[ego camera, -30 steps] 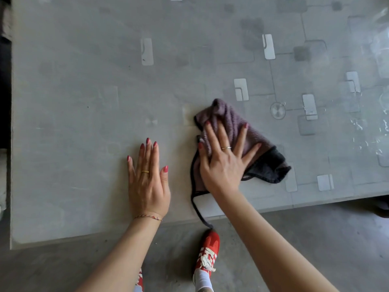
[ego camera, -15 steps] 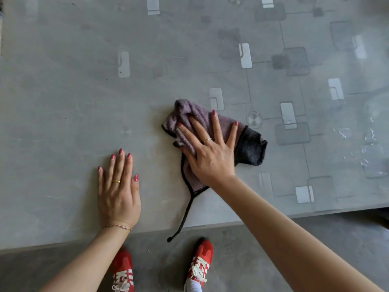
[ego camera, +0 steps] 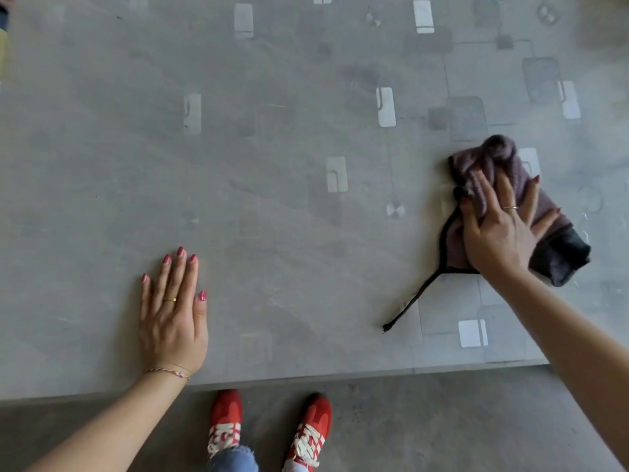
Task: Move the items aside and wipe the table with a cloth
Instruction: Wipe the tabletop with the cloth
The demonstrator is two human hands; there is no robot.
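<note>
Rightward now sits the cloth point(ego camera: 503, 206), right hand point(ego camera: 500, 233) pressing flat-fingered to wipe; left hand point(ego camera: 172, 318) lies flat, bracing on the bench point(ego camera: 272, 199).

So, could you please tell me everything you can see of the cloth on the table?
The cloth is a crumpled, fuzzy mauve towel with a darker charcoal end at its right and black edging, from which a thin black cord trails toward the table's near edge. It lies bunched on the right part of the grey patterned tabletop. The right hand presses on it with spread fingers; nothing else touches it.
</note>
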